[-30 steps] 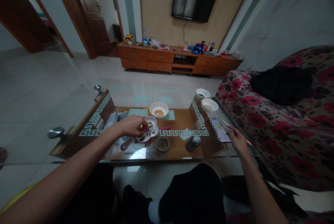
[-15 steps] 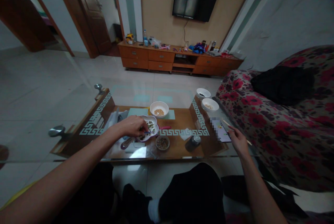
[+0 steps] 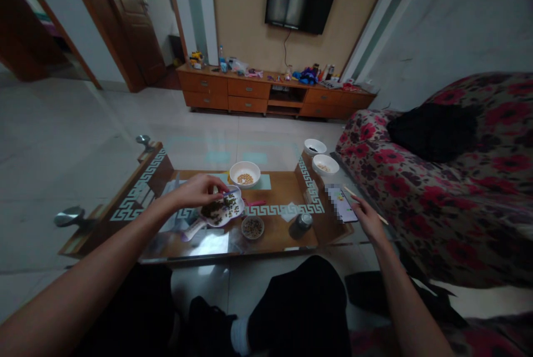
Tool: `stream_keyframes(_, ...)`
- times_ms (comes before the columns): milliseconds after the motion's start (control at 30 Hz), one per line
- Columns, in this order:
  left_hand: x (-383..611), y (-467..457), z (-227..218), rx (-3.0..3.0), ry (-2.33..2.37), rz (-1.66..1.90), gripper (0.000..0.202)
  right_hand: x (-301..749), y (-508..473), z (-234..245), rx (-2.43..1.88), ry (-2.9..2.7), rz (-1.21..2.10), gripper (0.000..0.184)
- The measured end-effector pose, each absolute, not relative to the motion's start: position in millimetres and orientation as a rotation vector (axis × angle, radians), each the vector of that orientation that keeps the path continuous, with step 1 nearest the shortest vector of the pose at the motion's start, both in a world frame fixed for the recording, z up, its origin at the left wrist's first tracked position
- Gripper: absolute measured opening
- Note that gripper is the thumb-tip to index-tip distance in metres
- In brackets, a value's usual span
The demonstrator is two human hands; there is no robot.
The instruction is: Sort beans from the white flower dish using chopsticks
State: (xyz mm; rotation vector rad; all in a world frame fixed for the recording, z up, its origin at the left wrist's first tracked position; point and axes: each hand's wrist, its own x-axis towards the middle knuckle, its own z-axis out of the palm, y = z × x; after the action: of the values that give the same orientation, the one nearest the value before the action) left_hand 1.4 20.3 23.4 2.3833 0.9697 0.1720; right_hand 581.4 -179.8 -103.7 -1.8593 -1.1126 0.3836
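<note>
Currently: picking through mixed beans, as I read it. No other person in view.

Largest first:
- sofa (image 3: 437, 196): soft floral fabric, red on dark, along the right side.
- glass table (image 3: 270, 237): smooth, reflective top with a pale key-pattern border and a wooden shelf under it. Slippery surface, so light dishes could slide.
- plate (image 3: 225, 210): white, lobed like a flower, shallow, glossy. It sits at the near centre of the table, loaded with small dark and greenish beans.
- white bowl (image 3: 245, 174): round and deep, tan beans inside, just behind the plate.
- two bowls at the far right, rear bowl (image 3: 315, 147) and front bowl (image 3: 325, 165): same white glaze, nearly bare.
- phone (image 3: 341, 204): flat, lit screen, right edge of the table.
- can (image 3: 302, 224): metal, upright.
- small dish (image 3: 252, 227): round, mixed beans, just right of the plate.
- stick (image 3: 348, 192): thin, pale, straight, chopstick-like.

Hands:
- left hand (image 3: 195, 190): over the plate's far-left rim, fingers bunched narrow. Something small and blue sits at the fingertips. Can't tell whether it is pinched, or whether a bean is.
- right hand (image 3: 368, 222): closed on the stick, resting beside the phone, well apart from the plate.

Judgement: beans are small, round and hard, so they roll. A clean pick calls for a fine fingertip pinch on one bean and a plate that stays put on the glass. Light is dim, so colours are hard to tell apart.
</note>
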Motion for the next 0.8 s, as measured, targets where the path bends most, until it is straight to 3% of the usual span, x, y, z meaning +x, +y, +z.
stream_keyframes(133, 10, 36, 15, 2.382, 1.181, 0.451, 0.036, 592, -186, -97, -1.783, -1.206, 0.548, 0.073)
stream_keyframes(433, 19, 40, 11, 2.525, 1.269, 0.431, 0.034, 593, -190, -95, -1.798, -1.299, 0.597, 0.083)
stream_keyframes(600, 4, 36, 20, 2.481, 1.347, 0.486, 0.046, 591, -185, -93, -1.794, -1.218, 0.659, 0.079)
stream_keyframes(800, -15, 35, 21, 2.424, 1.399, 0.552, 0.053, 581, -184, -87, -1.888, -1.261, 0.59, 0.089)
